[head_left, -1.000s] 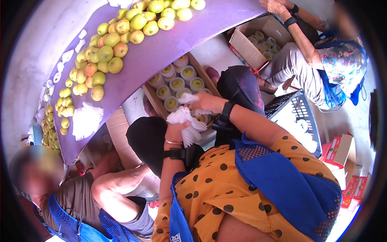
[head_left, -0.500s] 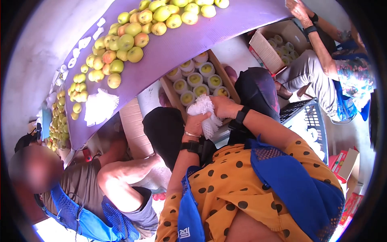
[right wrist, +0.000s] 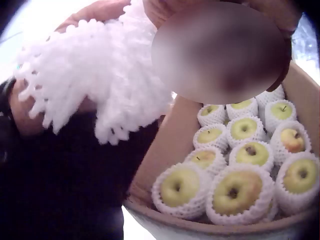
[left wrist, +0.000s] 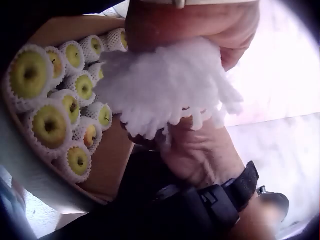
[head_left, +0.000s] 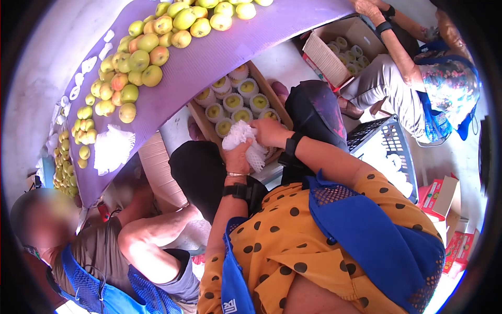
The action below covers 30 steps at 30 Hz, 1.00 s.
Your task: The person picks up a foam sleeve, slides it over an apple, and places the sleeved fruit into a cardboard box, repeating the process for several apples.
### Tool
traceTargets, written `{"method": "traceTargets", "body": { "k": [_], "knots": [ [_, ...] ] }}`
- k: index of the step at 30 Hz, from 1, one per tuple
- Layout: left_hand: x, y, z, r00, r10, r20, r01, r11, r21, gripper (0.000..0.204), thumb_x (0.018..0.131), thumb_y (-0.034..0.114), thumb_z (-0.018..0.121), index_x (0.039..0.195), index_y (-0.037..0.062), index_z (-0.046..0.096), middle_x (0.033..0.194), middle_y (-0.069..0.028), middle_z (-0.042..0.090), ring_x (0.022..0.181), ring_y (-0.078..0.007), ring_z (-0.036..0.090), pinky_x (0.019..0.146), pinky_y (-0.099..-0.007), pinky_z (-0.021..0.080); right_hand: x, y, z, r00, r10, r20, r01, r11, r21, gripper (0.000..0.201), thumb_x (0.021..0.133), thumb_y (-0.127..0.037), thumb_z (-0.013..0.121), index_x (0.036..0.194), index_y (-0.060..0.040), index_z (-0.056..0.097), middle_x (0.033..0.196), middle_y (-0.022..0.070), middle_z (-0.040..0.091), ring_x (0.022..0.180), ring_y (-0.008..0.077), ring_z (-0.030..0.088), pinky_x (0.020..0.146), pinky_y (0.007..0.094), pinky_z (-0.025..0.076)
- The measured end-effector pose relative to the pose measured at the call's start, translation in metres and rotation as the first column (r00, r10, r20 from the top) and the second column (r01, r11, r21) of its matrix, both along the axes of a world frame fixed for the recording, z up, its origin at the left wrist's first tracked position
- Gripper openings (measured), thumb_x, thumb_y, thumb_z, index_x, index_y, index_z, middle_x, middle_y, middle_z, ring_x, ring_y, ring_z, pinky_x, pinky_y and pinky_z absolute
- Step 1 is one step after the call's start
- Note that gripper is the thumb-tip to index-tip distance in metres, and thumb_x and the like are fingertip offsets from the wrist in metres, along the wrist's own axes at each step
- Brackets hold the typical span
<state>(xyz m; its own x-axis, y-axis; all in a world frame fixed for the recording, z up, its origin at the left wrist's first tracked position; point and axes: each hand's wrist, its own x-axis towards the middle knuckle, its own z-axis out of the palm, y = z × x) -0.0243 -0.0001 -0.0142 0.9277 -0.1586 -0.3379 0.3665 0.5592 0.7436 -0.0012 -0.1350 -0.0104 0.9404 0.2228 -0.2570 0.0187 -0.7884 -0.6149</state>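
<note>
My left hand (head_left: 237,157) grips a bunch of white foam fruit nets (head_left: 241,133) over the near end of a cardboard box (head_left: 201,123). Curled close against the same bunch, my right hand (head_left: 269,133) pinches at its edge. The left wrist view shows the frilled net ends (left wrist: 165,90) spread between both hands, covering some fingertips. Yellow-green apples (head_left: 232,102), each in a white foam net, stand in rows in the box. In the right wrist view, the nets (right wrist: 100,70) hang beside the box, and a blurred patch hides much of the right hand.
A purple-covered table (head_left: 204,68) bears a heap of loose apples (head_left: 138,60) and more nets (head_left: 114,149). At right stands a black crate (head_left: 384,138) with white nets. One person sits at lower left; another sits at upper right by a second apple box (head_left: 324,55).
A second ago my right hand was farther over the box, with white foam at its fingers; now both hands are together at the net bunch. The head view swung and came back.
</note>
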Motion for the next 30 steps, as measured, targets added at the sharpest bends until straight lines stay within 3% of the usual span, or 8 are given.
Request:
{"method": "traceTargets", "body": {
  "k": [3,7,12,14,17,24,26,30],
  "knots": [
    [0.002,0.001,-0.002,0.998,-0.008,0.066,0.009,1.000,-0.016,0.038,0.067,-0.008,0.055,0.104,-0.0029,0.052,0.099,-0.0099,0.058,0.094,-0.0208,0.054,0.083,-0.0326,0.042,0.007,-0.008,0.000,0.999,-0.006,-0.046,0.012,0.991,0.135,0.030,0.066,-0.014,0.058,0.096,-0.0119,0.057,0.081,0.0170,0.060,0.080,0.0346,0.056,0.067,0.0417,0.044],
    [0.004,0.007,0.010,0.985,-0.092,0.143,0.084,0.995,0.062,0.041,0.067,-0.008,0.053,0.108,-0.0034,0.049,0.102,-0.0117,0.057,0.096,-0.0226,0.054,0.087,-0.0334,0.039,0.009,-0.011,0.007,0.996,0.094,-0.015,-0.094,0.995,-0.039,0.034,0.072,-0.015,0.051,0.105,-0.0205,0.057,0.088,0.0138,0.061,0.082,0.0318,0.057,0.071,0.0398,0.045],
    [0.003,0.004,0.013,0.998,-0.060,0.024,0.064,0.971,-0.231,0.043,0.069,-0.006,0.050,0.111,-0.0048,0.043,0.106,-0.0196,0.053,0.097,-0.0306,0.053,0.090,-0.0396,0.038,0.001,0.004,0.010,0.966,0.129,-0.222,-0.181,0.955,-0.235,0.034,0.072,-0.016,0.051,0.106,-0.0176,0.056,0.086,0.0151,0.061,0.082,0.0307,0.058,0.069,0.0380,0.045],
    [0.006,0.012,-0.002,0.999,-0.030,-0.011,0.027,0.974,-0.225,0.040,0.070,-0.008,0.050,0.109,-0.0027,0.045,0.102,-0.0152,0.054,0.093,-0.0278,0.053,0.086,-0.0381,0.040,-0.004,0.007,-0.004,0.982,-0.018,-0.187,0.038,0.994,0.105,0.030,0.071,-0.017,0.053,0.099,-0.0086,0.058,0.085,0.0170,0.060,0.082,0.0310,0.058,0.067,0.0372,0.045],
    [0.006,0.010,0.004,1.000,0.008,-0.027,-0.013,0.975,-0.221,0.035,0.070,-0.009,0.050,0.104,-0.0003,0.047,0.094,-0.0109,0.053,0.085,-0.0257,0.054,0.081,-0.0384,0.043,0.001,0.010,-0.017,0.942,0.000,-0.335,0.026,0.997,0.072,0.024,0.071,-0.017,0.055,0.089,-0.0023,0.060,0.085,0.0184,0.060,0.082,0.0311,0.058,0.067,0.0370,0.044],
    [0.005,-0.001,0.028,0.997,0.065,-0.041,-0.074,0.957,-0.281,0.020,0.069,0.001,0.050,0.088,-0.0012,0.045,0.072,-0.0113,0.046,0.065,-0.0221,0.046,0.083,-0.0433,0.039,-0.004,0.010,-0.024,0.976,0.041,-0.216,-0.029,0.998,0.059,0.022,0.069,-0.021,0.054,0.078,-0.0018,0.061,0.083,0.0192,0.060,0.080,0.0323,0.058,0.066,0.0385,0.045],
    [0.004,0.000,0.023,0.999,0.036,-0.024,-0.042,0.960,-0.277,0.020,0.068,0.002,0.050,0.088,-0.0014,0.045,0.073,-0.0116,0.047,0.066,-0.0222,0.046,0.084,-0.0432,0.038,-0.002,0.011,-0.039,0.964,0.086,-0.253,-0.091,0.996,-0.007,0.018,0.068,-0.024,0.057,0.082,-0.0129,0.058,0.078,0.0125,0.060,0.078,0.0300,0.057,0.065,0.0379,0.044],
    [0.010,0.004,0.016,0.999,0.032,-0.020,-0.035,0.975,-0.217,0.022,0.068,0.004,0.052,0.088,-0.0016,0.046,0.075,-0.0113,0.048,0.069,-0.0231,0.047,0.084,-0.0421,0.038,0.001,0.010,-0.046,0.970,0.101,-0.221,-0.094,0.995,0.042,0.021,0.067,-0.023,0.058,0.086,-0.0136,0.058,0.079,0.0136,0.060,0.078,0.0309,0.057,0.067,0.0379,0.044]
  ]
}}
